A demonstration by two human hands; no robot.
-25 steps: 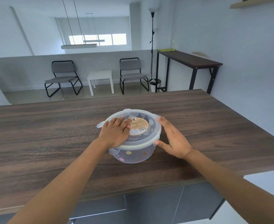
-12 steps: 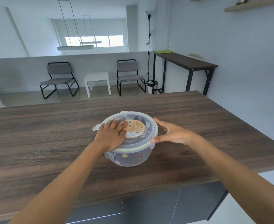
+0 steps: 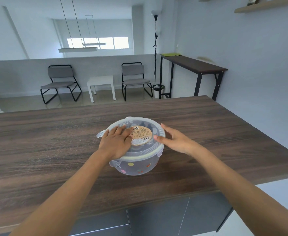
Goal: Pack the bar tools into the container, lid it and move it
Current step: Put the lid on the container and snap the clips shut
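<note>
A round translucent container (image 3: 138, 167) with coloured dots stands on the wooden counter (image 3: 54, 147). Its clear lid (image 3: 150, 145) with a tan round label sits on top. My left hand (image 3: 116, 143) lies flat on the lid's left half, palm down, fingers spread. At the lid's right rim is my right hand (image 3: 175, 140), fingers extended and touching the edge, thumb on top. Dark shapes show dimly through the lid; the bar tools inside cannot be made out. A side latch tab (image 3: 116, 163) sticks out below my left wrist.
The counter's front edge runs just below the container, and its right edge falls off to the floor. Beyond the counter are two grey chairs (image 3: 61, 80), a small white table (image 3: 101, 86) and a dark high table (image 3: 194, 68).
My right hand has shifted from the lid's side edge up onto its right rim, thumb now on top. The left hand stays flat on the lid. The container has not moved.
</note>
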